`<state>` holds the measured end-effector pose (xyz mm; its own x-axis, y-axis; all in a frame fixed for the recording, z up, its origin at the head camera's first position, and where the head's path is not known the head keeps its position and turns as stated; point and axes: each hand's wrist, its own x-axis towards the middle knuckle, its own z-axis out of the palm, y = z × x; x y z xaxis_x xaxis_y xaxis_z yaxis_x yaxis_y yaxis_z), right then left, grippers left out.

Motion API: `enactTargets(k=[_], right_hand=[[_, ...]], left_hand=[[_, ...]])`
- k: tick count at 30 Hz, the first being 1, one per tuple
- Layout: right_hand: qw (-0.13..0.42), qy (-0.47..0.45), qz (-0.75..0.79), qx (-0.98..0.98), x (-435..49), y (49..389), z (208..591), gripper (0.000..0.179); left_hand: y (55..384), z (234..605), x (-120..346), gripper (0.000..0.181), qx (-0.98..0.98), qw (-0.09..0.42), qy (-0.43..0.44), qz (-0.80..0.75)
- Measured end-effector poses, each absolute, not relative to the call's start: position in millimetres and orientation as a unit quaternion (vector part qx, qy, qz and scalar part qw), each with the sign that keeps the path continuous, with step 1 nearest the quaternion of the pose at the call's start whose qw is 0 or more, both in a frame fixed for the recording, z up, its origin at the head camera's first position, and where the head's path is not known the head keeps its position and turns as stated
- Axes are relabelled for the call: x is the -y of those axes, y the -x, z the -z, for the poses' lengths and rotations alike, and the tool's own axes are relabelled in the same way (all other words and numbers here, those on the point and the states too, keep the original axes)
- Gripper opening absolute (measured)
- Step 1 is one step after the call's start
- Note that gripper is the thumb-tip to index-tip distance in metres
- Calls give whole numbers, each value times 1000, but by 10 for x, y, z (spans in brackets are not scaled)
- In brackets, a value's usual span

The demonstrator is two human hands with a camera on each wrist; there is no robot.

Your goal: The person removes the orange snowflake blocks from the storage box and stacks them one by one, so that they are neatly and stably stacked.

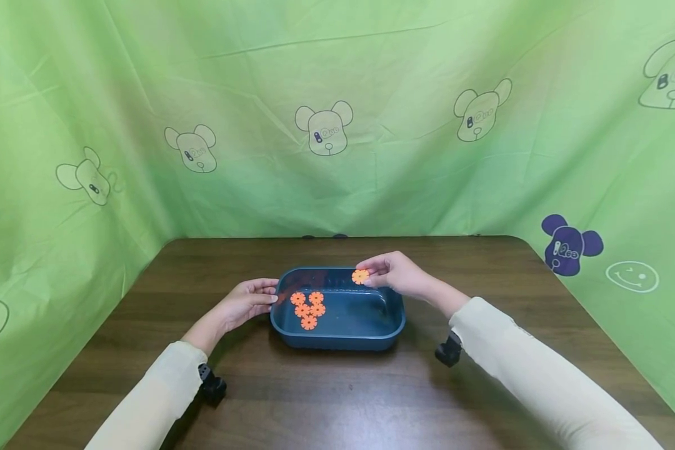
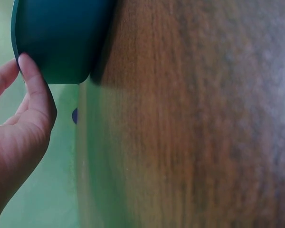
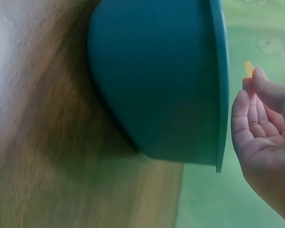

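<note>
A dark blue-green plastic basin [image 1: 337, 343] with rounded corners stands on the table, several orange notched plastic discs [image 1: 309, 322] lying flat in its left part. My left hand [image 1: 251, 302] holds the basin's left end at the rim; in the left wrist view its thumb [image 2: 31, 73] lies on the rim's outer side. Above the far right part of the basin, my right hand [image 1: 396, 274] pinches one orange notched disc [image 1: 360, 277] between thumb and fingertips. The right wrist view shows that disc edge-on, its lower part hidden by the fingers.
The brown wooden table [image 1: 349, 400] extends around the basin. A green curtain [image 1: 326, 187] printed with bear heads hangs behind it and at both sides. A black wrist device [image 1: 212, 385] sits at each white sleeve's cuff.
</note>
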<state>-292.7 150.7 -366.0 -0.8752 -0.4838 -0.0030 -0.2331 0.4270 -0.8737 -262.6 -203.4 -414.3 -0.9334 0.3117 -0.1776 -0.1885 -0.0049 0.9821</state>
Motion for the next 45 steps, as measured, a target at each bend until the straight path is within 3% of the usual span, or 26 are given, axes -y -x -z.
enactTargets(k=[23, 45], right_hand=[[54, 175, 532, -827, -2207, 2964, 3739, 41], [43, 105, 542, -833, -2800, 3153, 4114, 49]], left_hand=[[2624, 4144, 2029, 53, -685, 177, -44, -706], [2629, 4163, 2048, 53, -681, 177, -49, -709]])
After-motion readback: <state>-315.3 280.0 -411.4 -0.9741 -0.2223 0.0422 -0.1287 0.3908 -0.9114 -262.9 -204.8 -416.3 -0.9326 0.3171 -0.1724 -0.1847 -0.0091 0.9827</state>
